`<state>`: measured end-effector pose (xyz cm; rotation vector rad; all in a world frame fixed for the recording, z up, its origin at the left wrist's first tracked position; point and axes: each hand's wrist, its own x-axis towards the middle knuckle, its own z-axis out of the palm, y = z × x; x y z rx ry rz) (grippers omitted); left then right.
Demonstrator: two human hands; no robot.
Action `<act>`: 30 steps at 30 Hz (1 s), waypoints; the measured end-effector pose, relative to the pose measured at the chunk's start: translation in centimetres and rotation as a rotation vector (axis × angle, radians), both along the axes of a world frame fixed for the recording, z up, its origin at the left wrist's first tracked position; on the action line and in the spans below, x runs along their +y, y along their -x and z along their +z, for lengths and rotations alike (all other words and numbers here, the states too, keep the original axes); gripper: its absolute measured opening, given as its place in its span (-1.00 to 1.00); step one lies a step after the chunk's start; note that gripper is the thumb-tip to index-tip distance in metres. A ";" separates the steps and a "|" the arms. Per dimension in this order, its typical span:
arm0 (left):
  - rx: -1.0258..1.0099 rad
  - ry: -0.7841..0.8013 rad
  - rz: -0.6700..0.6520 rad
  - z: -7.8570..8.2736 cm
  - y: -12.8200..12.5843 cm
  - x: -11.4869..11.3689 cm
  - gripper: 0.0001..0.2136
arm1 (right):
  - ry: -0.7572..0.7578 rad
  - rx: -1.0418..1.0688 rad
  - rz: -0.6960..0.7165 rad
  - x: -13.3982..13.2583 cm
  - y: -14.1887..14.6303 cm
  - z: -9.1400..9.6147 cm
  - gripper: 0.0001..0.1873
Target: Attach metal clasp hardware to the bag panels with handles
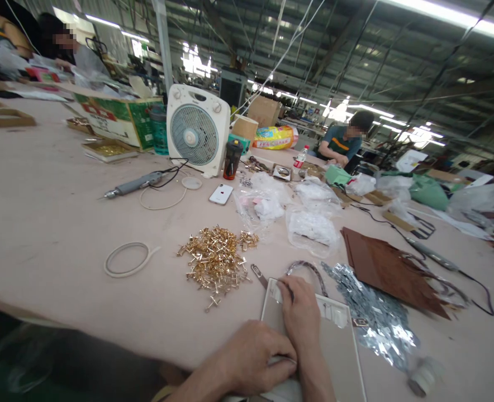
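My left hand (253, 357) rests at the near edge of a flat grey panel (339, 352) with its fingers curled down and pressed on it. My right hand (301, 315) lies over the panel's far end, fingers closed around a thin dark tool or strap I cannot make out. A pile of small gold metal fittings (215, 259) lies just left of the panel. Shiny silver plastic packets (373, 310) lie to its right. A curved silver strap (309, 271) sits beyond my right hand.
A white box fan (196, 131), a white phone (221, 194), an electric screwdriver (133, 184), clear bags of parts (312, 226), brown leather pieces (387, 271) and a loop of white tape (125, 259) are on the long table. A person (343, 142) works farther along; another sits at far left.
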<state>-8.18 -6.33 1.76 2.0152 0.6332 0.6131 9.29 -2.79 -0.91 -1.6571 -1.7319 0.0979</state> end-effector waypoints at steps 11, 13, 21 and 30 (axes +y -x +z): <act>-0.444 0.577 0.186 -0.1 0.2 0.6 -0.65 | -0.137 0.509 -0.148 -1.8 -0.8 1.3 -0.58; -0.574 0.697 0.249 -0.5 0.2 0.7 -0.61 | -0.098 0.629 -0.222 -3.3 -0.8 2.2 -0.53; -1.040 0.951 0.288 -0.7 0.4 0.9 -0.76 | 0.117 0.821 0.135 -8.7 4.6 4.0 -0.54; -1.009 1.046 0.267 1.0 3.1 -0.5 -0.63 | 0.044 0.754 0.238 -10.0 9.6 6.1 -0.66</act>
